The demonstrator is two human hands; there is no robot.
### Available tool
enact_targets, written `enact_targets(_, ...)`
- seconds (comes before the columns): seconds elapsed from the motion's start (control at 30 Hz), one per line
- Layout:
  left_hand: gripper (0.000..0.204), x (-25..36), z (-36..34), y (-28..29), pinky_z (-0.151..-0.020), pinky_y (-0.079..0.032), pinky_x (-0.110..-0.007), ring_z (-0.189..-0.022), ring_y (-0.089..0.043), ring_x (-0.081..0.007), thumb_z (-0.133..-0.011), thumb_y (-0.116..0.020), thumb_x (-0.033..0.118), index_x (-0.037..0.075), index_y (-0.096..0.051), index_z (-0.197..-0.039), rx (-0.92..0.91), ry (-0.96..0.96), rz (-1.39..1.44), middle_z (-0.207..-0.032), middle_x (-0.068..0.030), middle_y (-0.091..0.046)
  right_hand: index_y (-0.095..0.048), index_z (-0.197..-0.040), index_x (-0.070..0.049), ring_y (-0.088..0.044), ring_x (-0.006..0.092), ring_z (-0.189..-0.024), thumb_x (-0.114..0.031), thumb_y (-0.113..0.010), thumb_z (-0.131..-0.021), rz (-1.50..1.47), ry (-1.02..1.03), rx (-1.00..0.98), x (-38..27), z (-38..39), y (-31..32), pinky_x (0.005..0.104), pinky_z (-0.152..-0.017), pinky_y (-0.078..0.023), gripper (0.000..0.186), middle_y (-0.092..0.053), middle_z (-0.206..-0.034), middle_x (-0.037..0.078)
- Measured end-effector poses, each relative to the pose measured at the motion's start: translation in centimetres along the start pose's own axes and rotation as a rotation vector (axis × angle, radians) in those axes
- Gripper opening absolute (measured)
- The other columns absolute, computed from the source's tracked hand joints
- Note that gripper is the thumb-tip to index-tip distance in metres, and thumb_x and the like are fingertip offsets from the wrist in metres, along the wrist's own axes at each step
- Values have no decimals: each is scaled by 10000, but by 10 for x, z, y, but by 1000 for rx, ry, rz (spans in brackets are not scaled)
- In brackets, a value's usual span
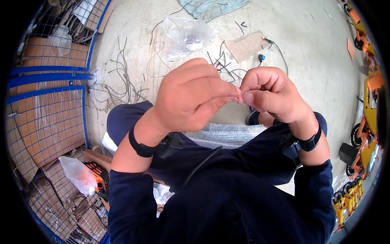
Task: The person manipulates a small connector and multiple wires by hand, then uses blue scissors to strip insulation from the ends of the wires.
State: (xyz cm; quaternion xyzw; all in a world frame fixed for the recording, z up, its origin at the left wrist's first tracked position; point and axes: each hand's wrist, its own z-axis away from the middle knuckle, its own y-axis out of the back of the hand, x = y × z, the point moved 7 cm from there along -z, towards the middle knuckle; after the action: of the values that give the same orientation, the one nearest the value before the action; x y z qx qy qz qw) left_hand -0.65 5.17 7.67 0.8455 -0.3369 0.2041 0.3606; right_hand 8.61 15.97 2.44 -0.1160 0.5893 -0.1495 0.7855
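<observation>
Two bare hands meet in front of the person's chest, fingertips pressed together over a tiny pinkish piece (240, 97) that is too small to make out. The left hand (191, 95) pinches it with thumb and forefinger closed, and the right hand (270, 93) has its own grip closed on the same piece from the other side, so the two grips touch. Each wrist carries a black band with a small black device on it.

Below the hands, a sheet of bubble wrap (227, 134) lies across the person's lap, over dark blue trousers. A thin black cable (203, 162) runs down from the lap toward the body.

On the concrete floor (308, 44) beyond the hands lie many cut lengths of dark wire (122, 81), a crumpled clear plastic bag (185, 34), a scrap of cardboard (245, 45) and a small blue part (262, 57) at the end of a lead. To the left stand blue wire-mesh cages (48, 105) holding flattened cardboard, with a white plastic bag (77, 173) beside them. Along the right edge stand orange and yellow wheeled machines (365, 122).
</observation>
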Motion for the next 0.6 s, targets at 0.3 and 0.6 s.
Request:
enact_targets(0.3,190,-1,-1,4,-497,-341,-246,-554,-460,-137,-693,-743,13,53,-698,-873,-11,92,84,-652,-30,-574,-682,-852,4,-455,0,-568,24,-624,-796,15,27,120,-4,5,-6,174,-498,-339,83,-603,-669,-36)
enact_targets(0.6,136,-8,3,6,-524,-353,-237,-587,-471,-120,-750,-734,35,49,-695,-880,-1,185,176,-677,-9,-625,-690,-896,-2,-494,5,-624,-26,-656,-840,26,81,109,-4,4,-10,177,-540,-384,69,-633,-721,-25)
